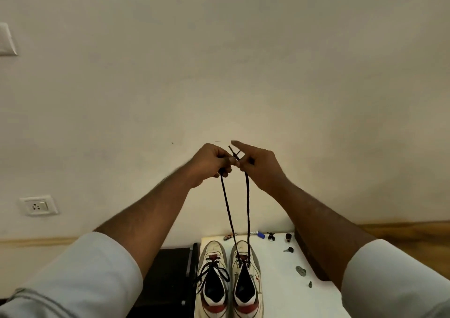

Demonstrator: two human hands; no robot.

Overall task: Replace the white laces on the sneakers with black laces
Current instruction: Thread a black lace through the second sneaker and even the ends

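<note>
Rolled-up pale sleeves [80,276] fill the bottom corners, and from them both forearms reach up and away toward the wall. Below them, on the white tabletop [280,269], two sneakers stand side by side, toes pointing at the wall.

The left sneaker [214,276] already carries a black lace, crossed through its eyelets, with loose dark loops spilling over its collar; I see no bow, so tying may remain. The right sneaker [246,278] has its black lace [248,208] threaded only through the eyelets nearest the toe, as far as I can make out. From there the two strands rise together to the raised hands.

The left hand [209,164] has its grip closed around one strand, fingers curled. The right hand [261,166] pinches the other strand, its forefinger sticking out straight. The two tips cross between the hands, which look to be levelling the ends.

No white laces are anywhere I can see, so removal seems finished. My guess is that most of the right shoe's eyelets are left to thread.

A marker [257,233] and small dark bits lie along the tabletop's far edge.
</note>
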